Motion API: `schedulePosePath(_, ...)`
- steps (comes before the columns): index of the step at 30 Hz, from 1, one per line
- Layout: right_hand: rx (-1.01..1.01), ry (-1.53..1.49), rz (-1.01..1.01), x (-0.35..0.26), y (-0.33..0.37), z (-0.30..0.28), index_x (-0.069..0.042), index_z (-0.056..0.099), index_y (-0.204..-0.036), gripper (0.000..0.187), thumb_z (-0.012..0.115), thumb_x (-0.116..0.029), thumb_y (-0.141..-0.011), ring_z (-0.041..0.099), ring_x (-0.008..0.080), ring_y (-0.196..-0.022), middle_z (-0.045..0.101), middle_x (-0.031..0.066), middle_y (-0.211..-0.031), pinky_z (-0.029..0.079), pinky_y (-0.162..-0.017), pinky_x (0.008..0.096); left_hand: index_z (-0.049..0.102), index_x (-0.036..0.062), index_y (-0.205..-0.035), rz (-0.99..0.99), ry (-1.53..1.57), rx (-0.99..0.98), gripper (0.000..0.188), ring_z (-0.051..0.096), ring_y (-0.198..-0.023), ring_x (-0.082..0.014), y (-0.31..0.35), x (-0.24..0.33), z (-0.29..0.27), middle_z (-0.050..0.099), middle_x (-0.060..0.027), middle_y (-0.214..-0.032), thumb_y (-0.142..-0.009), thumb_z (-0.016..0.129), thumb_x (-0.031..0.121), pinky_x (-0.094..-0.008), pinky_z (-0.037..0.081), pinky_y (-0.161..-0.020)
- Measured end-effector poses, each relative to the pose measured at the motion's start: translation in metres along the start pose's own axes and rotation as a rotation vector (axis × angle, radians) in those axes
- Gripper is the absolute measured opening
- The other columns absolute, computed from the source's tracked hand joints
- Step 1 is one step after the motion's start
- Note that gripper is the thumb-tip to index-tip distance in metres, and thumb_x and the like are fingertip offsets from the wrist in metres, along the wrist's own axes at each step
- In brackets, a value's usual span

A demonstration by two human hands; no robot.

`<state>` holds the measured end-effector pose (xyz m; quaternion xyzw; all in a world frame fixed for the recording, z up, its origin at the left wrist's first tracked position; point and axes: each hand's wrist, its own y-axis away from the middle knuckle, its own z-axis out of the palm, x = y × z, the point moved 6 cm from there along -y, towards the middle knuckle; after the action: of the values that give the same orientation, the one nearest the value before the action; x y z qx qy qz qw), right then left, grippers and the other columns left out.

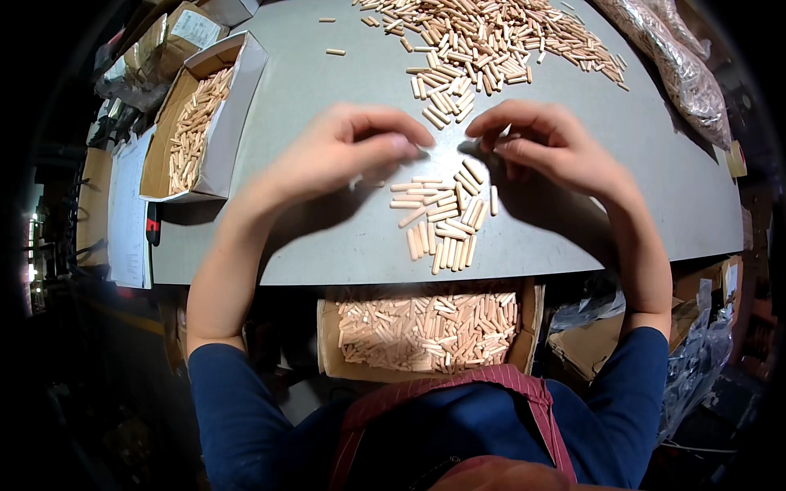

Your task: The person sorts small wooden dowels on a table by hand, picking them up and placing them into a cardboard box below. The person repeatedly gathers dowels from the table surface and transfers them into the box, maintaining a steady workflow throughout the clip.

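Hovering over small dowel pile (pixel 442 221): left hand (pixel 344 151), right hand (pixel 536 143), fingers pinched, contents unclear; brown carton (pixel 205 123) left.

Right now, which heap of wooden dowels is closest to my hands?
The small heap just below both hands' fingertips; the big pile lies farther up the table, and the boxed ones sit off to the side and under the edge.

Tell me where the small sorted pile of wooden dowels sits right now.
In the head view the small pile of dowels lies on the grey table near its front edge, just below and between the left hand and right hand, above the box of dowels under the table.
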<state>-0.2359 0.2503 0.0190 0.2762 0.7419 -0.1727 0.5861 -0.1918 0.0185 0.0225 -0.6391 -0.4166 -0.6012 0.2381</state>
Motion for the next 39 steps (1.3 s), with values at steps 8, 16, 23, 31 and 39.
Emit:
schedulePosePath(8, -0.162, 0.137, 0.143, -0.011, 0.002, 0.005, 0.004, 0.068, -0.130, 0.040, 0.054, 0.006, -0.092, 0.068, 0.0121, -0.085, 0.069, 0.0067, -0.101, 0.059, -0.076, 0.0280, 0.069, -0.0001, -0.113, -0.283, -0.133, -0.018, 0.021, 0.068, -0.070, -0.0075, 0.018, 0.002, -0.029, 0.072, -0.0011, -0.084, -0.109, 0.059, 0.017, -0.0215, 0.055, -0.061)
schedulePosePath(16, -0.702, 0.082, -0.049, -0.031, 0.025, 0.073, 0.003, 0.072, -0.120, 0.030, 0.063, -0.007, -0.093, 0.070, 0.0189, -0.083, 0.076, 0.0118, -0.093, 0.056, -0.078, 0.0331, 0.074, -0.0058, -0.121, -0.296, 0.064, -0.687, 0.024, 0.073, -0.080, -0.0132, 0.035, 0.009, 0.046, 0.077, -0.0092, -0.095, -0.107, 0.061, 0.009, -0.0259, 0.060, -0.073)
schedulePosePath(23, 0.033, -0.030, -0.012, -0.012, 0.001, 0.021, 0.002, 0.072, -0.116, 0.023, 0.058, -0.007, -0.100, 0.065, 0.0096, -0.079, 0.071, 0.0028, -0.090, 0.054, -0.072, 0.0263, 0.070, -0.0038, -0.122, 0.067, 0.081, 0.115, 0.027, 0.066, -0.085, -0.0087, -0.001, -0.003, -0.010, 0.073, -0.0052, -0.097, -0.107, 0.062, 0.017, -0.0242, 0.053, -0.074)
schedulePosePath(31, 0.156, 0.010, 0.017, -0.004, -0.008, 0.006, -0.003, 0.071, -0.127, 0.026, 0.061, -0.012, -0.105, 0.064, 0.0067, -0.081, 0.071, 0.0005, -0.099, 0.052, -0.070, 0.0218, 0.071, 0.0077, -0.123, 0.524, -0.861, 0.338, 0.030, 0.068, -0.098, -0.0274, -0.005, 0.009, 0.014, 0.067, -0.0094, -0.108, -0.094, 0.067, 0.001, -0.0355, 0.055, -0.081)
schedulePosePath(39, -0.122, 0.233, -0.023, -0.015, -0.006, 0.025, 0.001, 0.073, -0.116, 0.029, 0.063, -0.008, -0.091, 0.070, 0.0213, -0.090, 0.074, 0.0145, -0.097, 0.056, -0.082, 0.0356, 0.073, 0.0040, -0.111, 0.634, -0.706, 0.063, 0.023, 0.070, -0.087, -0.0309, 0.009, 0.021, 0.038, 0.069, -0.0126, -0.099, -0.088, 0.072, -0.001, -0.0377, 0.056, -0.074)
